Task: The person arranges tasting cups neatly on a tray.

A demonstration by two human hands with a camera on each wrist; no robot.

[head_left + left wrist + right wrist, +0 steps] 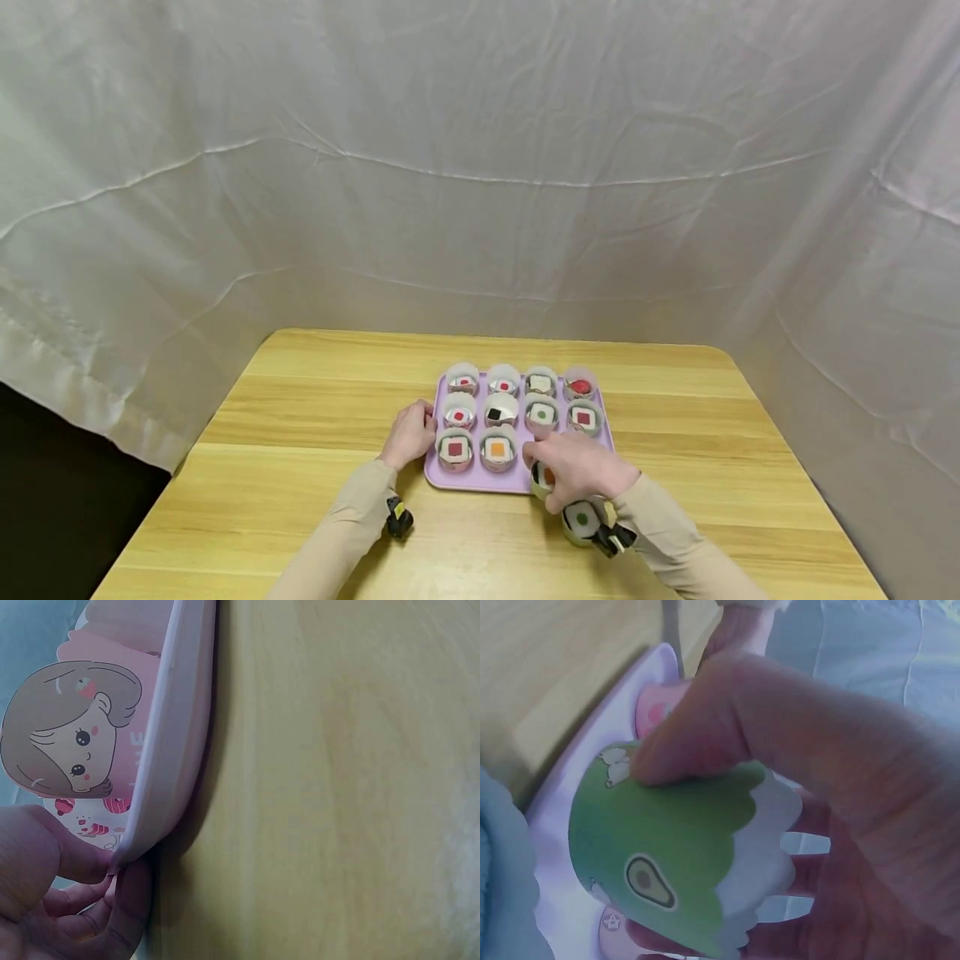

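Note:
A lilac tray (468,482) lies on the table, bearing rows of paper cups with toy sushi pieces inside. My left hand (408,433) pinches its left rim; thumb and fingers meet on the edge in the left wrist view. My right hand (581,465) grips a green paper cup (652,832) with an avocado print and scalloped rim, over the tray's front right part. In it sits an orange-centred sushi piece (547,476), partly hidden by the fingers. Under the right wrist stands another cup holding a green-centred sushi piece (582,518), in front of the tray.
Cups on the tray include a front-left one with a red-centred piece (455,449) and an orange-centred piece (497,450) beside it. A wooden table (300,400) surrounds the tray. Pale cloth (480,233) hangs behind and along the sides.

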